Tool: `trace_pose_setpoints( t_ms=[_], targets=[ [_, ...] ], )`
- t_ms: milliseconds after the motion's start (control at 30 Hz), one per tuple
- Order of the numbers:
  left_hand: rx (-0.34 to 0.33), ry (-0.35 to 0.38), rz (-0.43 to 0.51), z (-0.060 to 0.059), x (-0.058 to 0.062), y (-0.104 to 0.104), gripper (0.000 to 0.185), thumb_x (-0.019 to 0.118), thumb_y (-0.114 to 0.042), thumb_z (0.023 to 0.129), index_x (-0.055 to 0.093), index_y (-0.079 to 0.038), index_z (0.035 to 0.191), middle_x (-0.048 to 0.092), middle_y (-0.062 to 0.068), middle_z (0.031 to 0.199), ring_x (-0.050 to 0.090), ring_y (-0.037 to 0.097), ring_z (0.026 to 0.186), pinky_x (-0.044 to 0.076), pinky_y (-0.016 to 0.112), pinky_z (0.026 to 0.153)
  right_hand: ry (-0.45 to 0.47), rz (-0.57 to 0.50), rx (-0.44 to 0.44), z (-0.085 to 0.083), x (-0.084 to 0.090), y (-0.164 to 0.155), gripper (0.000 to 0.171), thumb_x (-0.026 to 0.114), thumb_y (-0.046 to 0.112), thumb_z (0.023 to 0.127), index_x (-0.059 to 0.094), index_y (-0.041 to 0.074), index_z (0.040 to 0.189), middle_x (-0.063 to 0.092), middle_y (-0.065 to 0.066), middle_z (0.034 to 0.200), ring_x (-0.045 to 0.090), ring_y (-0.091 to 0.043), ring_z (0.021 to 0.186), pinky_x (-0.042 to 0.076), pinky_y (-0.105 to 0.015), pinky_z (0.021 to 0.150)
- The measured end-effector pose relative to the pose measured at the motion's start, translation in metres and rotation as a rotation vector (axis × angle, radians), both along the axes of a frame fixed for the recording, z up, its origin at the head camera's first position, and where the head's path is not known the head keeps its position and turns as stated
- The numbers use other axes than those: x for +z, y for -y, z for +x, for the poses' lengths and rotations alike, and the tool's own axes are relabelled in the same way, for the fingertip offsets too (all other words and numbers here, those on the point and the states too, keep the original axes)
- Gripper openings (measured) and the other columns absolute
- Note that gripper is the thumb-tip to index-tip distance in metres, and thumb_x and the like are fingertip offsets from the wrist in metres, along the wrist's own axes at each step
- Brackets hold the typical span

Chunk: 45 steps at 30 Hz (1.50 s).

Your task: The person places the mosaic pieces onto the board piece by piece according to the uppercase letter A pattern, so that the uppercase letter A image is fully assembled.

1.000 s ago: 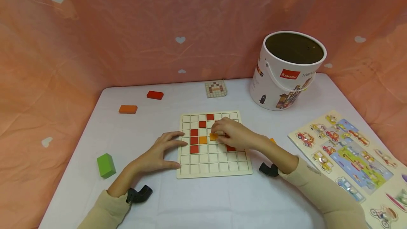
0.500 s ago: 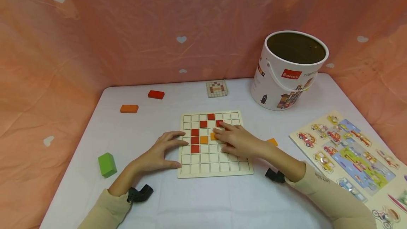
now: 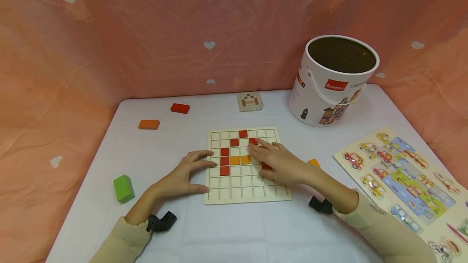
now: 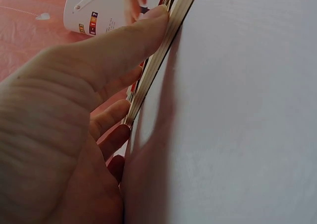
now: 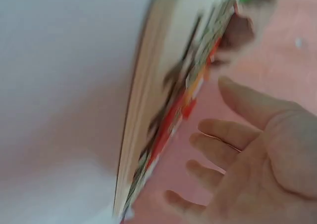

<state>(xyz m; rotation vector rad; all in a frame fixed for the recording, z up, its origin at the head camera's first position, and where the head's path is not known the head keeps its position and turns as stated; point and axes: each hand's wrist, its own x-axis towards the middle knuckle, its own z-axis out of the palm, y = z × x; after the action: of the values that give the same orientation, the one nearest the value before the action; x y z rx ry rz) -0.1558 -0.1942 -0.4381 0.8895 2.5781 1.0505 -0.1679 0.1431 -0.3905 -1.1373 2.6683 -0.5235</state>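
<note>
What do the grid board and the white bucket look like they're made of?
The grid board looks like pale unfinished wood, probably plywood: the left wrist view shows a layered edge. The white bucket seems to be glossy printed cardboard with a dark inside and a thin white handle; plastic can't be ruled out.

I see a pale wood grid board (image 3: 248,192) with red tiles (image 3: 224,161) and two orange tiles (image 3: 240,160) set in its squares. Table (image 3: 226,230) is white. Backdrop cloth (image 3: 146,31) is salmon pink with white hearts. Bucket (image 3: 329,88) is white, red label, dark inside. Loose blocks: green (image 3: 123,188), orange (image 3: 148,124), red (image 3: 180,108). Small card (image 3: 250,101) shows a red-brown pixel pattern. Vehicle puzzle (image 3: 402,173) is multicoloured. Sleeves (image 3: 384,230) are cream.
</note>
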Motion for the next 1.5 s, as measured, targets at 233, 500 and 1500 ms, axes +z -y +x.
trace_pose_setpoints(
  t_ms=[233, 500, 1500],
  targets=[
    [-0.011, -0.004, -0.006, -0.001, -0.003, -0.001, 0.061, 0.084, -0.042, 0.078, 0.063, -0.026, 0.133, 0.035, -0.001, 0.156, 0.025, 0.027, 0.143, 0.026, 0.063, 0.108, 0.217, -0.276, -0.138, -0.022, -0.004, -0.072, 0.048, 0.068, -0.006, 0.085, 0.060, -0.002, 0.132, 0.058, -0.018, 0.136, 0.050, -0.038, 0.127, 0.039, -0.055, 0.104],
    [0.000, 0.003, -0.008, -0.001, -0.001, 0.001, 0.058, 0.083, -0.040, 0.080, 0.063, -0.026, 0.132, 0.035, -0.001, 0.155, 0.026, 0.026, 0.143, 0.025, 0.062, 0.109, 0.389, -0.320, -0.101, -0.026, -0.014, -0.133, 0.035, 0.075, 0.002, 0.084, 0.068, 0.005, 0.118, 0.065, -0.006, 0.115, 0.057, -0.021, 0.101, 0.046, -0.028, 0.085],
    [-0.001, 0.002, 0.007, -0.001, 0.000, 0.000, 0.057, 0.084, -0.034, 0.080, 0.064, -0.023, 0.132, 0.036, 0.000, 0.155, 0.027, 0.028, 0.142, 0.024, 0.063, 0.109, 0.377, -0.339, 0.010, -0.050, -0.002, -0.010, 0.023, 0.064, -0.010, 0.086, 0.071, 0.001, 0.105, 0.067, -0.006, 0.102, 0.056, -0.020, 0.089, 0.050, -0.032, 0.080]
  ],
)
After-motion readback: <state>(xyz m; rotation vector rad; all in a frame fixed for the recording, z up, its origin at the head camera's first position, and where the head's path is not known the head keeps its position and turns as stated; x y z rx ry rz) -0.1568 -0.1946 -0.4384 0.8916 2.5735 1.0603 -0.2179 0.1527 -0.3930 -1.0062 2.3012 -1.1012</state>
